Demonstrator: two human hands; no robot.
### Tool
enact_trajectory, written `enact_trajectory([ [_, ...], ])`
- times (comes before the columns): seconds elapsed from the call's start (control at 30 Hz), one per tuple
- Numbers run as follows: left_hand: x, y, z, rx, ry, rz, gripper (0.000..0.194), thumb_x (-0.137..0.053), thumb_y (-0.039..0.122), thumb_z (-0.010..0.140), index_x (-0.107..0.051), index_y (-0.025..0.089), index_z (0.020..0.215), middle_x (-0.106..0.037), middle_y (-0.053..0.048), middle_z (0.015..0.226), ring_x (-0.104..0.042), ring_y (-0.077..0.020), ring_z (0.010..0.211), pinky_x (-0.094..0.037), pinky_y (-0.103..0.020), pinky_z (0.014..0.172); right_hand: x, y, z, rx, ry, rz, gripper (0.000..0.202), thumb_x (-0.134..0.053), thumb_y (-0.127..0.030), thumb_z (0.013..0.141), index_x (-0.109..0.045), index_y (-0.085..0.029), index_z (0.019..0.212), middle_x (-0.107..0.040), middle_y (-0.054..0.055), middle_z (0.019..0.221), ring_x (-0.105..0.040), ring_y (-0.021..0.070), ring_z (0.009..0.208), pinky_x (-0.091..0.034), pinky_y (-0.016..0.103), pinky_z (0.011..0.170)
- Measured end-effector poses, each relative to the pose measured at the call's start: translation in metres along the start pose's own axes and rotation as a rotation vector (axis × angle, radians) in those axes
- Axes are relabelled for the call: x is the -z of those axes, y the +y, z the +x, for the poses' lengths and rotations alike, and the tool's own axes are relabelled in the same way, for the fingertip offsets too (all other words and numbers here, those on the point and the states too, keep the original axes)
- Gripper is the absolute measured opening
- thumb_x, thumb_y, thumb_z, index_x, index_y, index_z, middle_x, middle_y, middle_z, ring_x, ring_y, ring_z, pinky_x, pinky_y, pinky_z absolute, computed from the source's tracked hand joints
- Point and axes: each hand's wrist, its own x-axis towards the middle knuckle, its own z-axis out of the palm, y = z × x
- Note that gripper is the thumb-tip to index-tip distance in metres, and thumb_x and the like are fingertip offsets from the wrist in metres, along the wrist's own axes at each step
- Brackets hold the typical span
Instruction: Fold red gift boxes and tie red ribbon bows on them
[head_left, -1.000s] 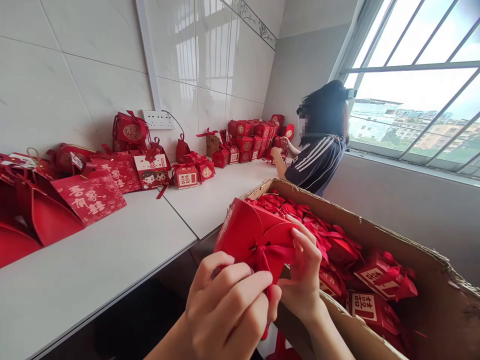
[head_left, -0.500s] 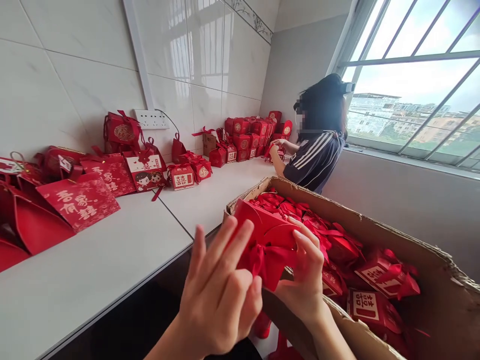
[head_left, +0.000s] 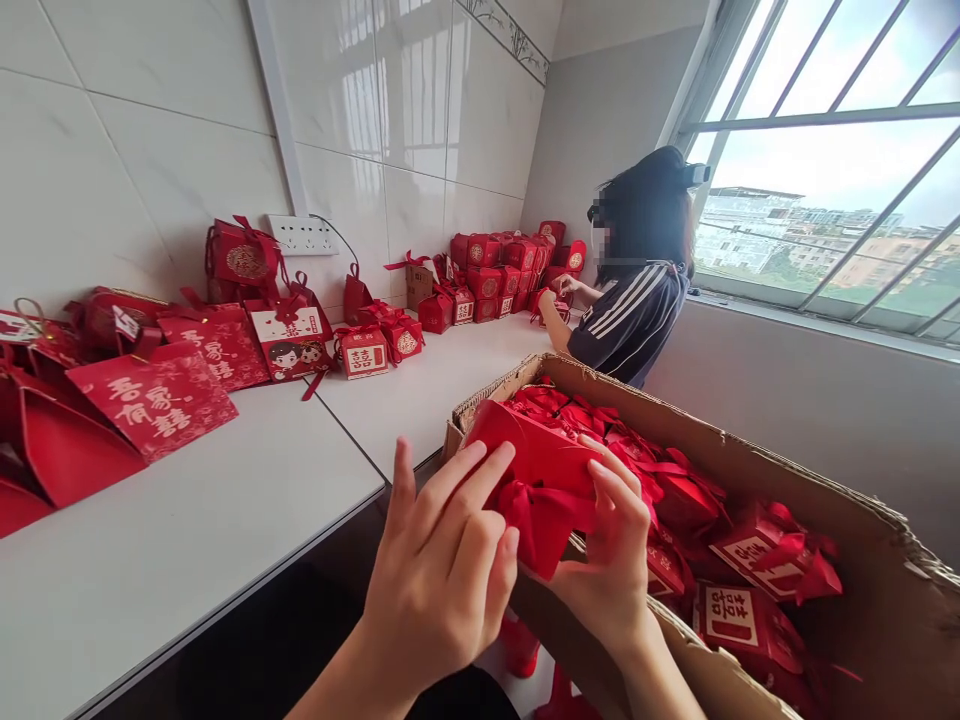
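Note:
A red paper gift box (head_left: 547, 460) with a ribbon bow is held up over the near left side of the big carton. My right hand (head_left: 611, 540) grips the box from its right side, thumb below and fingers at the upper edge. My left hand (head_left: 442, 560) is at the box's left side, thumb and index finger pinched by the red ribbon (head_left: 529, 500). Its middle and ring fingers reach out against the box face, and the little finger sticks up. The exact pinch point is partly hidden behind the fingers.
An open cardboard carton (head_left: 847, 490) holds many red boxes with ribbons. On the white counter (head_left: 225, 510), more red boxes (head_left: 367, 355) and bags line the wall. A co-worker (head_left: 637, 300) handles boxes at the counter's far end. A power strip (head_left: 304, 235) is on the wall.
My left hand has shifted slightly, its extended fingers closer against the box face. The box stays in my right hand. The co-worker's hands have moved a little apart.

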Motion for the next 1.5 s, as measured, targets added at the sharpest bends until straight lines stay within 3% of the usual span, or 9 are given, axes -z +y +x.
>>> enact_trajectory([
  [0.13,-0.001,-0.002,0.002,0.020,-0.012,0.004,0.011,-0.050,0.006,0.082,-0.054,0.013,0.076,-0.068,-0.013,0.098,-0.060,-0.0245,0.098,-0.046,-0.050,0.096,-0.002,-0.002,0.000,0.024,-0.013,0.065,0.078,-0.077,-0.018,0.066,-0.037,-0.032,0.132,-0.038,0.012,0.137,-0.043,0.0300,0.127,-0.059,0.041,0.077],
  [0.23,0.000,-0.003,0.002,-0.005,-0.011,0.006,0.010,-0.050,0.006,0.082,-0.056,0.013,0.078,-0.066,-0.014,0.097,-0.058,-0.0239,0.097,-0.053,-0.039,0.085,-0.003,-0.004,-0.001,0.028,0.010,0.066,0.078,-0.078,-0.019,0.066,-0.038,-0.032,0.132,-0.039,0.012,0.136,-0.043,0.0307,0.127,-0.059,0.044,0.079],
  [0.33,0.001,-0.003,0.003,-0.023,-0.001,0.030,0.011,-0.049,0.005,0.082,-0.055,0.013,0.076,-0.065,-0.014,0.103,-0.058,-0.0240,0.097,-0.053,-0.036,0.081,-0.003,-0.005,-0.001,0.028,0.001,0.082,0.076,-0.077,-0.017,0.067,-0.038,-0.031,0.132,-0.038,0.012,0.137,-0.042,0.0299,0.128,-0.059,0.041,0.078],
  [0.57,0.003,-0.002,0.004,-0.051,-0.001,0.041,0.011,-0.050,0.004,0.082,-0.057,0.011,0.077,-0.065,-0.013,0.094,-0.058,-0.0242,0.094,-0.052,-0.035,0.079,0.000,0.000,-0.006,0.012,-0.006,0.010,0.078,-0.080,-0.024,0.063,-0.040,-0.032,0.128,-0.037,0.012,0.139,-0.043,0.0332,0.127,-0.058,0.044,0.079],
  [0.73,0.004,-0.003,0.002,-0.025,0.006,-0.032,0.011,-0.051,0.006,0.082,-0.057,0.012,0.075,-0.063,-0.010,0.083,-0.059,-0.0228,0.090,-0.054,-0.036,0.079,-0.002,-0.002,-0.005,0.021,0.005,0.023,0.074,-0.076,-0.022,0.067,-0.039,-0.032,0.130,-0.037,0.011,0.138,-0.042,0.0309,0.127,-0.058,0.043,0.080],
  [0.9,0.004,-0.002,-0.002,-0.089,-0.013,-0.075,0.011,-0.052,0.009,0.081,-0.055,0.013,0.071,-0.065,-0.014,0.104,-0.058,-0.0257,0.104,-0.052,-0.045,0.090,-0.001,-0.004,-0.002,0.043,-0.012,0.096,0.067,-0.068,-0.015,0.075,-0.037,-0.031,0.133,-0.037,0.011,0.136,-0.044,0.0261,0.125,-0.057,0.039,0.083],
  [1.07,0.009,0.001,-0.006,-0.163,0.147,0.056,0.011,-0.062,0.014,0.077,-0.059,0.017,0.067,-0.062,-0.002,0.070,-0.058,-0.0142,0.070,-0.054,-0.038,0.083,0.002,-0.005,-0.002,0.039,-0.035,0.123,0.075,-0.075,-0.019,0.070,-0.036,-0.032,0.133,-0.036,0.012,0.136,-0.047,0.0276,0.122,-0.058,0.039,0.080],
  [1.2,0.015,0.004,-0.007,-0.153,0.100,0.071,0.011,-0.068,0.015,0.073,-0.060,0.021,0.068,-0.050,0.007,0.050,-0.046,-0.0075,0.048,-0.051,-0.029,0.069,0.003,-0.006,0.000,0.053,-0.037,0.145,0.076,-0.076,-0.020,0.070,-0.035,-0.031,0.133,-0.035,0.013,0.136,-0.046,0.0288,0.123,-0.058,0.040,0.078],
  [1.5,0.016,0.009,-0.007,-0.121,0.168,0.081,0.015,-0.074,0.019,0.068,-0.060,0.024,0.068,-0.048,0.005,0.056,-0.049,-0.0088,0.055,-0.052,-0.026,0.066,0.005,-0.007,-0.002,0.023,-0.055,0.089,0.077,-0.076,-0.025,0.070,-0.033,-0.034,0.133,-0.034,0.014,0.138,-0.043,0.0316,0.126,-0.057,0.044,0.079],
])
